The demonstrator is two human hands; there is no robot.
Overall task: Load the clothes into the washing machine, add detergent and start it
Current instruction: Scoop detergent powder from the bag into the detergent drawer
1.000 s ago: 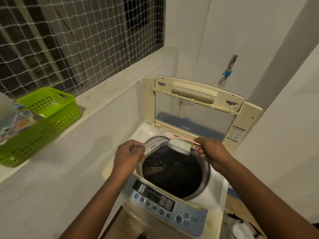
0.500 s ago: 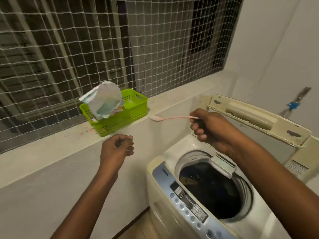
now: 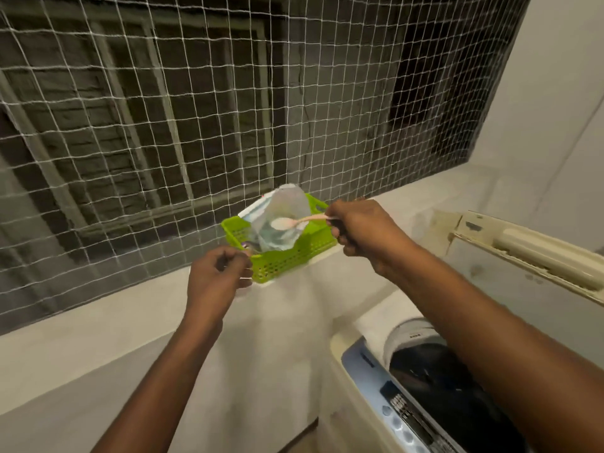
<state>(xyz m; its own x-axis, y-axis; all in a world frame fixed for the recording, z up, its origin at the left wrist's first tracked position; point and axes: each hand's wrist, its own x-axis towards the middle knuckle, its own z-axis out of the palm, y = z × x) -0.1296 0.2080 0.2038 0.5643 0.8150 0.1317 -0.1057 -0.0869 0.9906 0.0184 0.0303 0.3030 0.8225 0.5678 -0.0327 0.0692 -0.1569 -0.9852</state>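
Observation:
A green plastic basket [image 3: 294,256] stands on the white ledge and holds an open detergent pouch [image 3: 281,223]. My right hand [image 3: 362,232] grips a pale pink spoon [image 3: 294,221], whose bowl sits in front of the pouch's mouth. My left hand [image 3: 217,279] is at the basket's near left corner with its fingers curled; whether it pinches the rim is unclear. The top-load washing machine [image 3: 356,354] is at the lower right, its lid [image 3: 529,256] raised and dark clothes [image 3: 434,380] in the drum.
A white rope net [image 3: 196,125] covers the window opening above the ledge [image 3: 98,325]. The machine's blue control panel [image 3: 402,416] faces me at the bottom right. A white wall rises on the right.
My view has swung left from the drum to the basket. My right hand has carried the spoon up to the pouch, and my left hand has moved to the basket's corner.

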